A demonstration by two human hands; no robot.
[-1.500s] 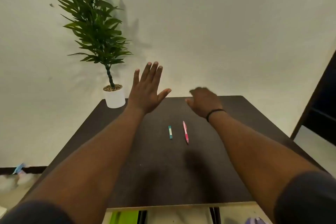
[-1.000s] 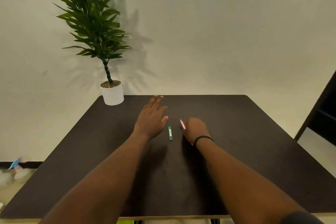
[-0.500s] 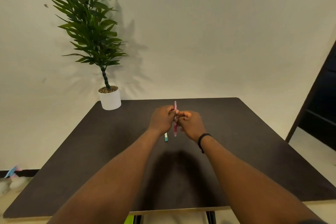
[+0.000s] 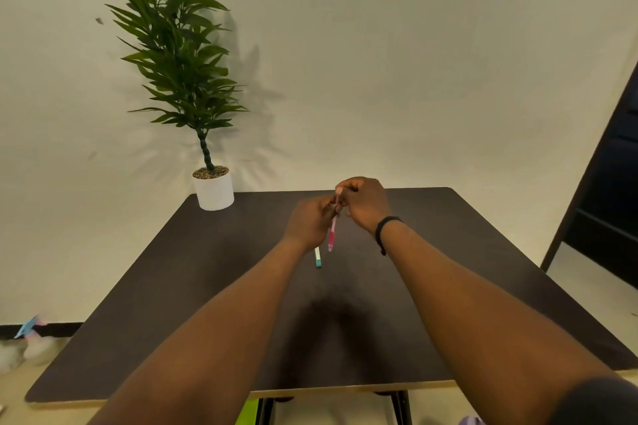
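A pink pen [image 4: 332, 233] hangs nearly upright above the middle of the dark table [image 4: 193, 286], tip down. My left hand [image 4: 309, 222] pinches its upper part from the left. My right hand [image 4: 362, 205], with a black band on the wrist, grips the pen's top end from the right, fingers curled over it. The top of the pen is hidden between the fingers. A small teal and white stick [image 4: 317, 257] lies flat on the table just below my left hand, partly covered by it.
A potted green plant in a white pot [image 4: 213, 190] stands at the table's far left corner against the pale wall. A dark door frame [image 4: 600, 183] rises at the right. The table's front edge runs across the bottom.
Both hands dropped to the table, my right hand picked up the pink pen, and both hands now hold it raised. Since half a second ago, my right hand shifted up over the pen's top.
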